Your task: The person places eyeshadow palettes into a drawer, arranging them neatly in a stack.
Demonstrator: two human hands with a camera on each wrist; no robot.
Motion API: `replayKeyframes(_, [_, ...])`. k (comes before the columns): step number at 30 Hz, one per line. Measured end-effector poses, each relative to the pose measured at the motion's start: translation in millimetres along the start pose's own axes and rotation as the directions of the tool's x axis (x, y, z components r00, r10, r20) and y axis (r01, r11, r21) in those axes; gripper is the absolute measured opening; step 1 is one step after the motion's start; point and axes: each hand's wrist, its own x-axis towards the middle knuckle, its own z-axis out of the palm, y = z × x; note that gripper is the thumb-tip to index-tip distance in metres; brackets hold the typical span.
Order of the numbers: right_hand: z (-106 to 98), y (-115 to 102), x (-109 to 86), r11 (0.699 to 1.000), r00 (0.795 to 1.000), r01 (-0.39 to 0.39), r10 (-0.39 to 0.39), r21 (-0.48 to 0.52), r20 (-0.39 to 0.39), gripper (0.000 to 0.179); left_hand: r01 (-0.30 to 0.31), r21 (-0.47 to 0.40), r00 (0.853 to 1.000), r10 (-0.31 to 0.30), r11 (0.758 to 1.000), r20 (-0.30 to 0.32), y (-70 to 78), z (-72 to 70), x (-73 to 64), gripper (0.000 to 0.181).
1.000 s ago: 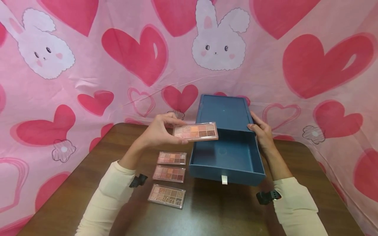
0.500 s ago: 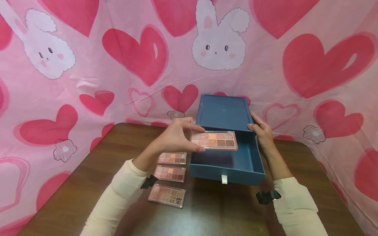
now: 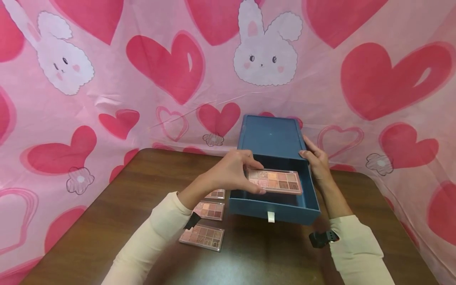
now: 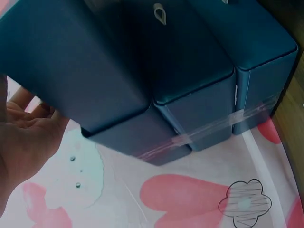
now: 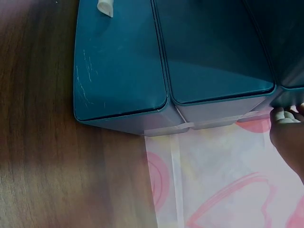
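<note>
Our left hand [image 3: 233,172] has lowered its pinched palette [image 3: 276,182] over the open drawer [image 3: 247,207]. Our right hand [image 3: 318,163] grips the cabinet [image 3: 270,136]; three other palettes [image 3: 202,237] remain outside.

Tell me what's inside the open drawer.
In or just above the drawer, the left hand holds a palette. Bare bottom shows along the front; whatever lies beneath palette and hand, or back inside the case, is hidden.
</note>
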Motion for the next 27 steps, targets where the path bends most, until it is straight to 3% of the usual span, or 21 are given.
replayKeyframes(11, [4,-3,-4.7,1.000,1.000,0.004,-0.004,0.001,-0.010,0.061,-0.031,0.143,0.995,0.017,0.989,0.099,7.3,8.3,7.4,0.054])
replayKeyframes(17, [6,-4,-7.0,1.000,0.999,-0.018,0.018,-0.015,-0.032,0.060,-0.037,0.240,0.985,-0.005,0.970,0.171,14.8,12.7,11.5,0.055])
replayKeyframes(23, [5,-4,-9.7,1.000,0.999,-0.015,0.015,-0.004,-0.031,0.060,-0.013,0.284,0.977,-0.049,0.959,0.210,17.1,17.3,13.1,0.057])
replayKeyframes(27, [6,-3,-10.1,1.000,1.000,0.001,0.000,0.027,-0.020,0.061,-0.035,0.329,0.973,-0.043,0.944,0.226,18.2,18.2,13.0,0.058])
